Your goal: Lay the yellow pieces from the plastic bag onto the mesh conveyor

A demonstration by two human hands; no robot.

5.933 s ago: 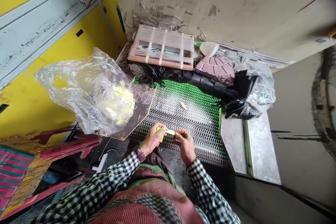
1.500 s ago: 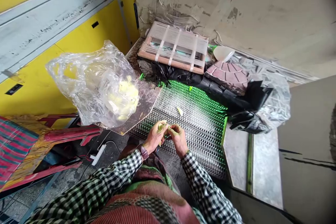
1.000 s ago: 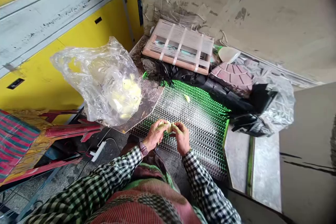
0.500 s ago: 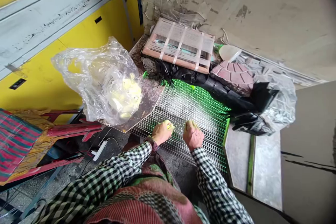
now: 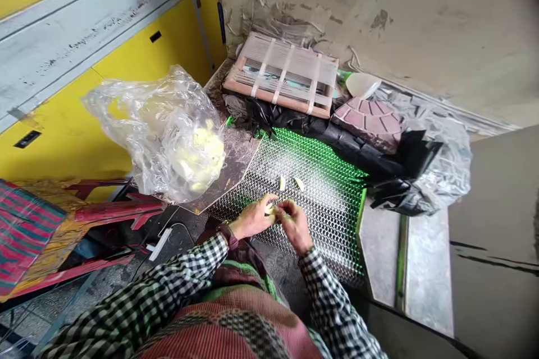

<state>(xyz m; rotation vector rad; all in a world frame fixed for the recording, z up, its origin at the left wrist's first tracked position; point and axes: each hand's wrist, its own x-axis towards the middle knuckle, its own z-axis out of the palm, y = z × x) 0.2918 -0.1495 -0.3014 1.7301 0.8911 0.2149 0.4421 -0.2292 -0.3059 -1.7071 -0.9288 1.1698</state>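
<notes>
Your left hand (image 5: 252, 219) and right hand (image 5: 295, 227) pinch a small pale-yellow piece (image 5: 269, 210) just above the wire mesh (image 5: 328, 219), both grips clenched on it. Two similar pieces (image 5: 282, 183) lie on the mesh beyond your fingers.

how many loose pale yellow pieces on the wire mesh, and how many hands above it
loose pale yellow pieces on the wire mesh: 2
hands: 2 (left hand, right hand)
total: 4
not counted: the pale bit pinched between the hands
</notes>
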